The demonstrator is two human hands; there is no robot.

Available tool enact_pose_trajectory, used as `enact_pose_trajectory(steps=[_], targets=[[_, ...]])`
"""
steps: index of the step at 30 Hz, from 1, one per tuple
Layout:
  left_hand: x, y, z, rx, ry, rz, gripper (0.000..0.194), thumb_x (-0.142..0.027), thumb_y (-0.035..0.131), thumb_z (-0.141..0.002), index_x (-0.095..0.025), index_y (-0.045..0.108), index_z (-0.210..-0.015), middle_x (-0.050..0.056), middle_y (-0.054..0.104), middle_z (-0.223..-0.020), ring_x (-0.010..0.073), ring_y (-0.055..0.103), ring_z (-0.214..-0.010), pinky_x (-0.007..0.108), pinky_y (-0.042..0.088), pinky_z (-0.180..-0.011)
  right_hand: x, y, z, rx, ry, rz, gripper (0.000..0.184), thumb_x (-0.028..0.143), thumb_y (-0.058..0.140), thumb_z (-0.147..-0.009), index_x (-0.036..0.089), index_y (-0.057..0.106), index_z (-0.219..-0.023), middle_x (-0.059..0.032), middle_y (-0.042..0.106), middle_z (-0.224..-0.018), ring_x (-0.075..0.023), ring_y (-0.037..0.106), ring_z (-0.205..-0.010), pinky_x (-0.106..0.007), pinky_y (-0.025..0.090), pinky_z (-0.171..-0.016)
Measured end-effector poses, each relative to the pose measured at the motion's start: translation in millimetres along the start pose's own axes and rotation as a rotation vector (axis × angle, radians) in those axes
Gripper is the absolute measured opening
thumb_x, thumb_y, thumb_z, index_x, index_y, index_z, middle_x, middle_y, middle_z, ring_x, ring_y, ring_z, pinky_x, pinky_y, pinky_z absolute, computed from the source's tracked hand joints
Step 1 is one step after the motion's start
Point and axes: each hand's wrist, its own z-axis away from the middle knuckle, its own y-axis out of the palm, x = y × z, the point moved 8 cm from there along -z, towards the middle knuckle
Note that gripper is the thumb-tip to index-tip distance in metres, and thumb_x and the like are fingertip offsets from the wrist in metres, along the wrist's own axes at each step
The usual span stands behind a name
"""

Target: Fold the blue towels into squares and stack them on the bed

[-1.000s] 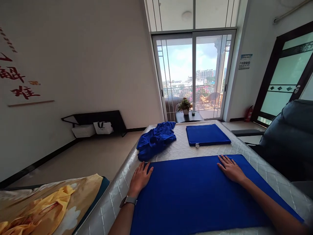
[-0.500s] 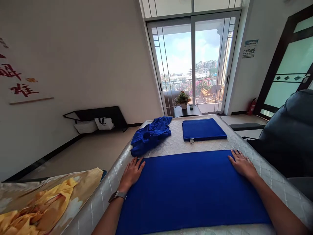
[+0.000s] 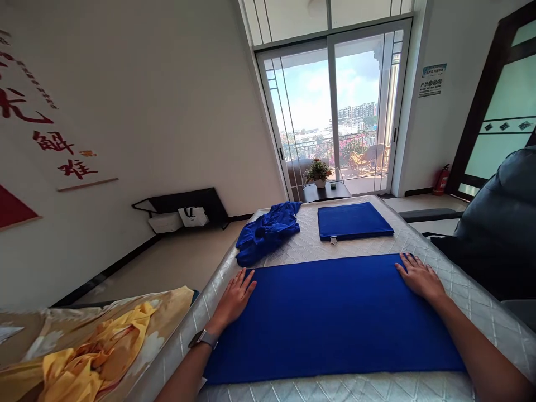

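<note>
A wide blue cloth (image 3: 335, 318) lies smooth and flat across the mattress in front of me. On its far left corner rests my left hand (image 3: 235, 295), palm down with the fingers stretched out; a watch is on that wrist. My right hand (image 3: 420, 277) lies flat on the far right corner, fingers spread. Beyond the cloth sits a neatly folded blue cloth (image 3: 355, 220) with a small white tag at its near edge. To its left is a crumpled blue cloth (image 3: 268, 233).
The white quilted mattress (image 3: 301, 254) carries all the blue cloths. Lower left, a yellow cloth (image 3: 100, 352) lies heaped on a patterned cover. A dark chair (image 3: 502, 223) stands close on the right. Past the mattress is a small table (image 3: 326, 192) with a potted plant (image 3: 319, 172).
My view has turned slightly left, so the room appears shifted right. Both hands stay flat on the far corners of the blue cloth, which looks unchanged.
</note>
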Motion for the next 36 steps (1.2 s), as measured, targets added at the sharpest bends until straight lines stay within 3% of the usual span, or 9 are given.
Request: enact_pose_trajectory(steps=[8,15,19,22,24,28,30,33,36], targets=[[18,14.2,86,0.099,-0.01,-0.009,0.062,-0.062,0.028,-0.101,-0.035,0.026,-0.157,0.003,0.02,-0.168,0.0269,0.019,-0.154,0.053,0.022,-0.124,-3,8,-6,0.011,-0.007,0.035,0.074,0.054,0.014,-0.097,0.018,0.021,-0.161,-0.0028,0.018,-0.168,-0.0228,0.013,-0.155,-0.048,0.015,-0.124],[18,10.9,99,0.006,-0.012,-0.012,0.061,-0.06,0.034,-0.101,-0.04,0.023,-0.157,-0.001,0.02,-0.168,0.0265,0.02,-0.154,0.053,0.021,-0.124,-5,6,0,-0.001,-0.02,0.034,0.074,0.05,0.014,-0.095,0.016,0.026,-0.16,-0.0057,0.021,-0.167,-0.0249,0.015,-0.154,-0.049,0.015,-0.124],[17,10.1,100,-0.005,0.007,0.03,0.061,-0.058,0.035,-0.101,-0.038,0.023,-0.157,0.001,0.019,-0.168,0.0275,0.019,-0.154,0.055,0.021,-0.123,9,-11,8,-0.098,0.01,0.118,0.069,0.038,0.019,-0.095,0.014,0.036,-0.156,-0.0066,0.027,-0.166,-0.028,0.014,-0.154,-0.054,0.011,-0.124],[17,9.3,102,-0.011,0.009,0.059,0.062,-0.059,0.037,-0.1,-0.038,0.023,-0.158,0.001,0.02,-0.168,0.0274,0.018,-0.154,0.055,0.021,-0.123,61,-25,28,-0.136,-0.026,0.151,0.067,0.033,0.017,-0.096,0.01,0.037,-0.155,-0.0091,0.027,-0.165,-0.0284,0.015,-0.154,-0.055,0.011,-0.124],[17,9.6,102,-0.006,0.01,0.071,0.063,-0.06,0.038,-0.1,-0.039,0.024,-0.157,0.0,0.02,-0.168,0.0269,0.017,-0.154,0.055,0.021,-0.124,121,-26,53,-0.062,-0.133,0.139,0.067,0.035,0.014,-0.098,0.009,0.032,-0.157,-0.0086,0.025,-0.165,-0.0261,0.016,-0.154,-0.051,0.012,-0.124],[18,10.7,101,0.009,0.005,0.068,0.065,-0.063,0.037,-0.099,-0.037,0.026,-0.157,0.002,0.018,-0.168,0.0272,0.017,-0.154,0.055,0.02,-0.123,253,-19,128,0.113,-0.451,-0.055,0.075,0.058,0.01,-0.1,0.015,0.017,-0.161,-0.0036,0.013,-0.168,-0.0206,0.009,-0.155,-0.045,0.009,-0.126],[19,10.5,101,0.003,0.007,0.06,0.067,-0.065,0.038,-0.098,-0.037,0.026,-0.157,0.002,0.019,-0.168,0.0281,0.017,-0.154,0.055,0.02,-0.123,297,-15,162,0.179,-0.566,-0.141,0.076,0.062,0.008,-0.1,0.017,0.013,-0.162,-0.0016,0.008,-0.168,-0.02,0.006,-0.155,-0.044,0.007,-0.126],[19,10.8,101,0.005,0.014,0.043,0.069,-0.067,0.041,-0.096,-0.038,0.026,-0.157,0.001,0.019,-0.168,0.0287,0.018,-0.154,0.055,0.019,-0.123,318,-8,189,0.24,-0.618,-0.18,0.078,0.064,0.009,-0.099,0.017,0.009,-0.162,-0.0014,0.002,-0.167,-0.0209,0.003,-0.155,-0.046,0.003,-0.127],[19,11.1,101,0.011,0.013,0.027,0.071,-0.068,0.041,-0.095,-0.037,0.026,-0.157,0.001,0.019,-0.168,0.0295,0.018,-0.154,0.055,0.019,-0.123,294,-6,192,0.235,-0.59,-0.163,0.078,0.065,0.01,-0.099,0.018,0.009,-0.161,-0.0009,0.002,-0.167,-0.021,0.002,-0.155,-0.047,0.002,-0.127]])
